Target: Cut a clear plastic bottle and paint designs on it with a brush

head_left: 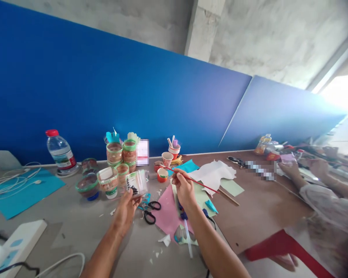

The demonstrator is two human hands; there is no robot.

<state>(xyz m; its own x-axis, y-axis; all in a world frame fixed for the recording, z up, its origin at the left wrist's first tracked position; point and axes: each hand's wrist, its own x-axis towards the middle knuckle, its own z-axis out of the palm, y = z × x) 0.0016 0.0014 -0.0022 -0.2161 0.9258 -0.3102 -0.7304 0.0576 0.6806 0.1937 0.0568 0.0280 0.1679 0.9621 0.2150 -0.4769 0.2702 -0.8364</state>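
My left hand (125, 211) is closed around a small clear plastic cup (137, 183) with a dark and green picture on its side, tilted above the table. Pinched in my right hand (183, 190) is a thin red-handled paintbrush (201, 184). Its tip end points left, over the small red-and-white paper cups. One of these, a low cup (162, 175), has green on its rim. Below my left hand lie black-handled scissors (149, 216). Pink paper (166, 216) and a glue gun with a clear glue stick (188, 237) lie under my right forearm.
Stacked decorated cups (115, 151), a glass bowl (87, 186) and a water bottle (60, 152) stand at left. White paper (216, 173) lies right of centre. Paper scraps (166, 240) litter the front. A power strip (24, 243) sits front left. Another person's sleeve (324, 202) is at right.
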